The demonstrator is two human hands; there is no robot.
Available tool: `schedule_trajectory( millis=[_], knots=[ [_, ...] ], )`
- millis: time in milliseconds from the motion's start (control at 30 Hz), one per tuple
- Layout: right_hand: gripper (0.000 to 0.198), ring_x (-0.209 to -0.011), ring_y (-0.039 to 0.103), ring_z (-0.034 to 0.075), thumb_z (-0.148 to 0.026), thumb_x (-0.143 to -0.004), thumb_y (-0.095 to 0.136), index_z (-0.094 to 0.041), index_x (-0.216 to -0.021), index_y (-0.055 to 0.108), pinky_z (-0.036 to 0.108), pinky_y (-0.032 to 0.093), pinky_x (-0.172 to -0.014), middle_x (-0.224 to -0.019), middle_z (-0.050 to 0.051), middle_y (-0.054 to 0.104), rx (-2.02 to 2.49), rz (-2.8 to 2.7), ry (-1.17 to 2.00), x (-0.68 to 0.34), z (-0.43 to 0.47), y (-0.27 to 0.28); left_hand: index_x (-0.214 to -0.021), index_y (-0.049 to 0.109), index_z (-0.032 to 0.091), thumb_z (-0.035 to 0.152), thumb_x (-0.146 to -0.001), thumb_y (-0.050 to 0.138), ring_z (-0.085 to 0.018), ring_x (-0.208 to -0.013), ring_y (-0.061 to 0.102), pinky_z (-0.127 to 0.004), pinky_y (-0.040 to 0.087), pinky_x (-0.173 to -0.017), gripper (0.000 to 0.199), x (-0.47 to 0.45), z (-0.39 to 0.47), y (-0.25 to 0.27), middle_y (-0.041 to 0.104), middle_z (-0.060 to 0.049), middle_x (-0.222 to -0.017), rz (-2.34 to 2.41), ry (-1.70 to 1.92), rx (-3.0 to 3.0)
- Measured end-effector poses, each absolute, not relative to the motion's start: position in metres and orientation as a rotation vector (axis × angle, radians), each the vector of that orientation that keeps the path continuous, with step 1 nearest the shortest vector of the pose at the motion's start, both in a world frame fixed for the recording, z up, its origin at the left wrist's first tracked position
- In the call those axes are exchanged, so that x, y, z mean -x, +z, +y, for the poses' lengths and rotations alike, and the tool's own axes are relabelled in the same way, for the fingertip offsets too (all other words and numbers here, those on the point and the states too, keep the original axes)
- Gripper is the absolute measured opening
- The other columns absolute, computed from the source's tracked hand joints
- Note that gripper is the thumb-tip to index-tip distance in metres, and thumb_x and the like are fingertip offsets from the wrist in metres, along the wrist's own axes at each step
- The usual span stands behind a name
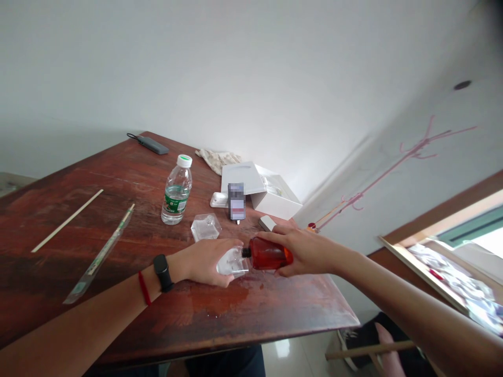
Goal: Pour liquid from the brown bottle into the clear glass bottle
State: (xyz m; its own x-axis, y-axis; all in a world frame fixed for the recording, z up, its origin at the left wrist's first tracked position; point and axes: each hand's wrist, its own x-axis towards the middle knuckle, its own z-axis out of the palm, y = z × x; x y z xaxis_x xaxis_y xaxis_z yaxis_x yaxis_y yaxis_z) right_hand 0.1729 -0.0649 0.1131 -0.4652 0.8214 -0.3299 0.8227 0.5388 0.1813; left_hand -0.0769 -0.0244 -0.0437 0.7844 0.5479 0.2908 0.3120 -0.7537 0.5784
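Observation:
My left hand (pixel 214 259) is closed around a clear, faceted plastic container (pixel 232 263) held low over the table. In my right hand (pixel 293 247) is a red bottle (pixel 269 254), tipped on its side with its dark neck pointing left. The neck meets the container's rim; I cannot tell whether liquid is flowing. Just beyond my left hand lies a second clear piece with a knob, like a lid (pixel 206 226). Drops and a wet patch (pixel 220 303) mark the wood below my hands.
A half-full water bottle (pixel 176 193) stands behind the lid. Further back are a phone (pixel 237 201), an open white box (pixel 277 196), a cloth (pixel 218 159) and a grey device (pixel 154 145). Left lie a thin stick (pixel 67 220) and wrapped chopsticks (pixel 102 254). The table edge (pixel 298 333) is close.

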Motion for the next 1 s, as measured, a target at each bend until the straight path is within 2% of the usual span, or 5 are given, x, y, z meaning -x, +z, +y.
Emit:
schedule_trajectory(
  millis=[233, 433, 700, 1000],
  knots=[
    [0.092, -0.11, 0.066, 0.035, -0.045, -0.077, 0.083, -0.036, -0.16, 0.044, 0.046, 0.051, -0.095, -0.134, 0.014, 0.063, -1.31, 2.451, 0.007, -0.177, -0.061, 0.11, -0.153, 0.047, 0.013, 0.032, -0.079, 0.081, -0.036, -0.131, 0.065, -0.045, 0.049, -0.113, 0.083, 0.077, -0.025, -0.042, 0.062, -0.016, -0.151, 0.673, 0.588, -2.453],
    [0.089, -0.105, 0.068, 0.037, -0.044, -0.078, 0.082, -0.038, -0.159, 0.046, 0.044, 0.053, -0.084, -0.127, 0.014, 0.062, -1.304, 2.404, 0.036, -0.169, -0.063, 0.116, -0.153, 0.048, 0.013, 0.031, -0.08, 0.081, -0.036, -0.129, 0.066, -0.043, 0.05, -0.112, 0.083, 0.077, -0.026, -0.039, 0.064, -0.015, -0.149, 0.669, 0.573, -2.459],
    [0.089, -0.107, 0.067, 0.038, -0.045, -0.079, 0.08, -0.041, -0.159, 0.043, 0.045, 0.054, -0.083, -0.129, 0.014, 0.061, -1.303, 2.371, 0.032, -0.165, -0.063, 0.119, -0.155, 0.046, 0.013, 0.032, -0.08, 0.083, -0.036, -0.134, 0.063, -0.044, 0.046, -0.116, 0.085, 0.077, -0.025, -0.043, 0.061, -0.016, -0.152, 0.678, 0.581, -2.466],
    [0.087, -0.109, 0.067, 0.036, -0.042, -0.079, 0.081, -0.036, -0.158, 0.046, 0.039, 0.053, -0.083, -0.128, 0.014, 0.065, -1.231, 2.431, 0.037, -0.166, -0.061, 0.12, -0.153, 0.047, 0.015, 0.032, -0.079, 0.081, -0.037, -0.131, 0.065, -0.046, 0.05, -0.113, 0.083, 0.077, -0.024, -0.042, 0.063, -0.015, -0.15, 0.664, 0.575, -2.463]
  ],
)
